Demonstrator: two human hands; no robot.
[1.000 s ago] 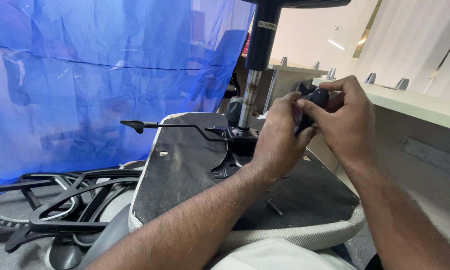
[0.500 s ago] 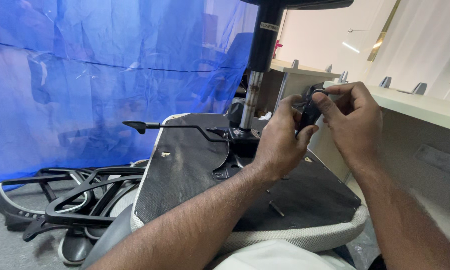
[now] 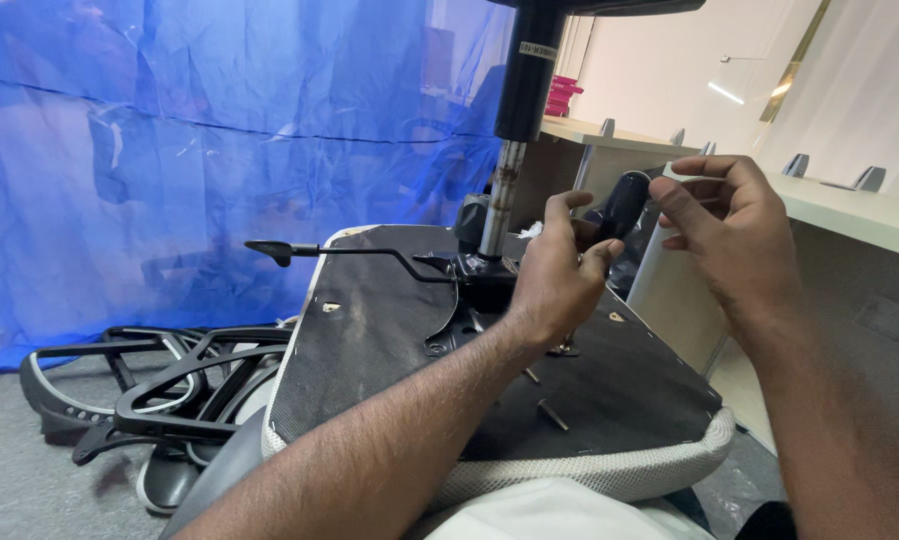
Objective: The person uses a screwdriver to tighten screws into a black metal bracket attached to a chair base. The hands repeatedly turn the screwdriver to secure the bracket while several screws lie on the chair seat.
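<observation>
Head view, left hand: the left hand [image 3: 559,275] is raised over the middle of the scene, its fingers curled narrowly round the lower part of a black screwdriver handle [image 3: 621,205], thumb up along the near side.
Head view, right hand: the right hand [image 3: 734,235] is just right of the handle, thumb and forefinger pinched close at the handle's upper right end; the other fingers are loosely bent. Whether the fingertips truly press the handle I cannot tell.
Handle: dark, rounded, tilted with its top leaning right and away, held between both hands above the far right part of the seat. Its shaft is hidden behind the left hand.
Seat: an upturned chair seat [image 3: 389,380] lies near and centre, black fabric underside facing up, pale mesh edge along the near rim.
Mechanism: a black metal plate [image 3: 479,285] sits on the seat's far middle, just below the left hand.
Column: a gas lift column [image 3: 514,130] stands upright from the plate, black above, silver below.
Lever: a thin black lever [image 3: 339,250] runs left from the plate, ending in a small paddle.
Screws: loose screws [image 3: 552,414] lie on the fabric, near the left forearm.
Frame parts: black plastic chair parts [image 3: 149,385] lie on the floor, near left.
Backdrop: blue plastic sheeting [image 3: 169,150] hangs far left.
Counter: a pale counter [image 3: 869,215] runs along the right.
</observation>
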